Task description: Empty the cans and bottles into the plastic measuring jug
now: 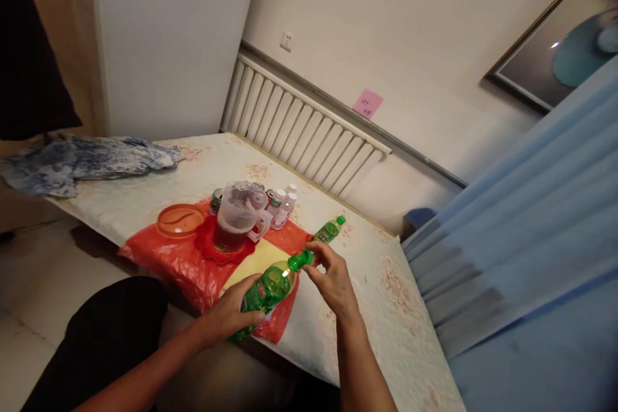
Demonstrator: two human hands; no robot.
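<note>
A green soft drink bottle (276,284) is tilted in front of me, over the table's near edge. My left hand (232,314) is wrapped round its lower half. At the upper end, the thumb and fingers of my right hand (337,278) pinch the green bottle cap (301,260); the cap looks seated on the neck. Just beyond lies or leans a second green bottle (329,230). To the left, a clear plastic pitcher (236,215) with dark liquid at its bottom stands on a red scalloped tray (205,239).
An orange round lid (180,221) lies on red plastic sheeting (168,264). Cans and small white-capped bottles (284,209) stand behind the pitcher. A patterned cloth (106,158) lies at the table's far left. A radiator (299,122) lines the wall; a blue curtain (521,238) hangs right.
</note>
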